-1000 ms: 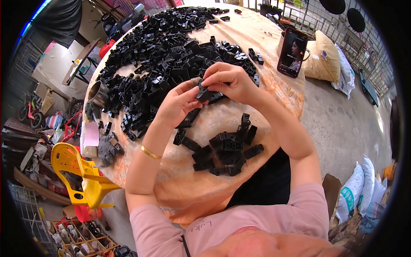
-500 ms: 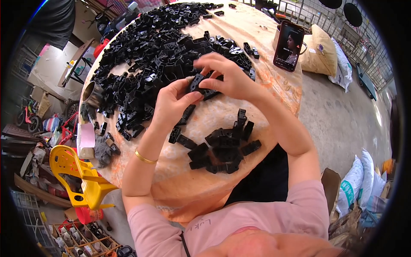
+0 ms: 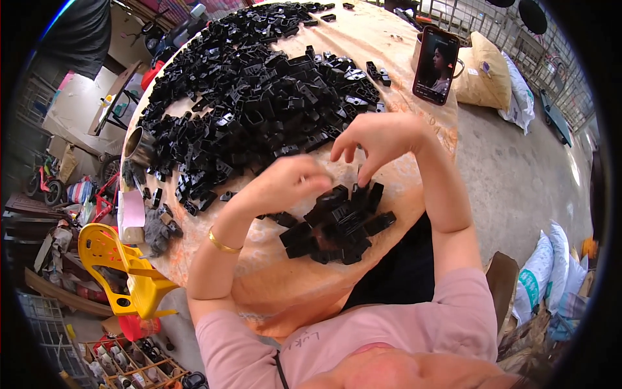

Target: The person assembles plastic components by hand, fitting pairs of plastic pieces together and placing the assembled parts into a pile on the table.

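Observation:
A small cluster of black plastic pieces (image 3: 348, 225) lies on the patterned orange cloth close to me. My left hand (image 3: 295, 183) hovers at its upper left, fingers curled and smeared by motion; whether anything is in them cannot be made out. Over the cluster's far side arches my right hand (image 3: 387, 142), with fingers and thumb apart and nothing visible between them. Its thumb tip comes down beside an upright black piece. Beyond both hands spreads a large heap of similar black plastic pieces (image 3: 253, 104), small and box-shaped with openings.
A phone (image 3: 437, 66) leans against a metal mug at the table's right. At the left edge are a metal cup (image 3: 138, 144), a pink paper (image 3: 133, 208) and a grey glove (image 3: 159, 228). A yellow chair (image 3: 133, 279) stands left; sacks (image 3: 483, 71) sit on the floor at right.
Both hands were together over the heap's near edge, working on a black piece. They have parted and come nearer to me, the right hand moving rightward, and the near cluster looks fuller on top.

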The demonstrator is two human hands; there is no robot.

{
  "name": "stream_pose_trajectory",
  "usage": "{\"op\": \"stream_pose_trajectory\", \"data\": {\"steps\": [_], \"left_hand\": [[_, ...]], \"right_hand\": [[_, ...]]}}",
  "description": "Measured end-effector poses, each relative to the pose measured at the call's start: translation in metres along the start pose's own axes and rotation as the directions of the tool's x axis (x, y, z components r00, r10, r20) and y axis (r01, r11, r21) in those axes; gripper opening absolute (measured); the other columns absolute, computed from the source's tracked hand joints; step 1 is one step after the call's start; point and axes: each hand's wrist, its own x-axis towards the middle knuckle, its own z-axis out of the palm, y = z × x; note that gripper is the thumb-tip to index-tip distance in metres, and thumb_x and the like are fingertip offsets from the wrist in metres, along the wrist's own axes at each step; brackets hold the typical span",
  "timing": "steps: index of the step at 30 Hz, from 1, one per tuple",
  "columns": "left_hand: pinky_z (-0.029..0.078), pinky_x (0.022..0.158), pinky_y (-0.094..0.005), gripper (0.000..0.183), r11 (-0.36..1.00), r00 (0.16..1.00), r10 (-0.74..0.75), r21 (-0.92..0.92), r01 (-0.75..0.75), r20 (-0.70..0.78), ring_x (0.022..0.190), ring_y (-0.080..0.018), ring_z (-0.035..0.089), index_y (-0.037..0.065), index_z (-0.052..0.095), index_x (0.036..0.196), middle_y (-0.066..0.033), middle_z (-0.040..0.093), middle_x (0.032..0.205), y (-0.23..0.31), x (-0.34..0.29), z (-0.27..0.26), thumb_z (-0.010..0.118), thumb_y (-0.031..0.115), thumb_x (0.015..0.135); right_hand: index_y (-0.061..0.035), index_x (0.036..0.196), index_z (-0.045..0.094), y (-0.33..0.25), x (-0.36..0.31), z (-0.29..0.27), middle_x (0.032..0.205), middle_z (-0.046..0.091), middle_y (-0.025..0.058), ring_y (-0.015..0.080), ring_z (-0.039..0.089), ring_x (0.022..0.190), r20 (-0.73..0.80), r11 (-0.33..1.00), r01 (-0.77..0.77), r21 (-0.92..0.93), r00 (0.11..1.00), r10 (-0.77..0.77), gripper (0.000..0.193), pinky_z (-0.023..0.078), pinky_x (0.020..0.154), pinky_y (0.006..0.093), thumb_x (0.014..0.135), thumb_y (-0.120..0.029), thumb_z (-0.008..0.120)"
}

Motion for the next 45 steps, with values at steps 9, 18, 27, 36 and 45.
{"op": "stream_pose_trajectory", "data": {"steps": [9, 18, 27, 36, 45], "left_hand": [[0.048, 0.071, -0.0337, 0.024, 0.805, 0.808, 0.239, 0.575, 0.145, -0.539, 0.089, -0.027, 0.051, 0.004, 0.058, 0.092, -0.0096, 0.054, 0.096, -0.016, 0.027, 0.031, 0.068, 0.012, 0.071], [0.046, 0.072, -0.0385, 0.021, 0.864, 0.813, 0.35, 0.496, -0.088, -0.466, 0.079, -0.031, 0.054, 0.001, 0.051, 0.089, -0.0143, 0.055, 0.091, -0.021, 0.019, 0.023, 0.06, 0.003, 0.07], [0.039, 0.082, -0.0375, 0.034, 0.69, 0.864, 0.295, 0.717, 0.103, -0.408, 0.1, -0.0296, 0.047, -0.004, 0.052, 0.105, -0.0161, 0.052, 0.107, -0.011, 0.002, 0.036, 0.051, 0.001, 0.072], [0.041, 0.078, -0.0339, 0.017, 0.756, 0.793, 0.318, 0.644, 0.119, -0.52, 0.092, -0.0248, 0.053, 0.003, 0.055, 0.086, -0.0085, 0.058, 0.095, -0.008, 0.003, 0.018, 0.064, 0.008, 0.072], [0.049, 0.067, -0.0205, 0.03, 0.746, 0.665, -0.177, -0.54, -0.39, -0.725, 0.074, -0.0079, 0.057, 0.0, 0.056, 0.095, -0.0019, 0.061, 0.085, -0.02, 0.012, -0.003, 0.073, 0.0, 0.07]], "right_hand": [[-0.0033, 0.09, 0.067, -0.006, 0.011, 0.001, 0.081, 0.065, 0.0074, 0.0153, 0.062, 0.07, 0.074, 0.998, 0.054, -0.04, 0.996, -0.051, 0.028, 0.049, 0.061, 0.0266, 0.066, -0.014, 0.074], [-0.0012, 0.098, 0.06, 0.014, 0.015, -0.002, 0.094, 0.06, 0.002, 0.0079, 0.055, 0.076, -0.295, 0.867, 0.315, 0.386, 0.933, -0.207, 0.027, 0.048, 0.068, 0.0207, 0.072, 0.001, 0.068], [-0.0017, 0.094, 0.058, 0.011, 0.022, 0.0, 0.075, 0.058, -0.0009, 0.0037, 0.053, 0.063, -0.321, 0.902, 0.262, 0.343, 0.935, -0.15, 0.02, 0.044, 0.057, 0.0182, 0.077, -0.004, 0.067], [-0.0026, 0.096, 0.056, 0.001, 0.042, 0.011, 0.062, 0.054, -0.0014, 0.0038, 0.046, 0.043, -0.627, 0.76, 0.363, 0.539, 0.775, 0.075, 0.023, 0.036, 0.04, 0.0186, 0.091, -0.025, 0.055], [-0.004, 0.091, 0.05, -0.006, 0.056, 0.032, 0.059, 0.052, 0.0007, 0.0061, 0.045, 0.041, -0.604, 0.693, 0.355, 0.628, 0.783, 0.146, 0.02, 0.034, 0.038, 0.0198, 0.093, -0.024, 0.052]]}}
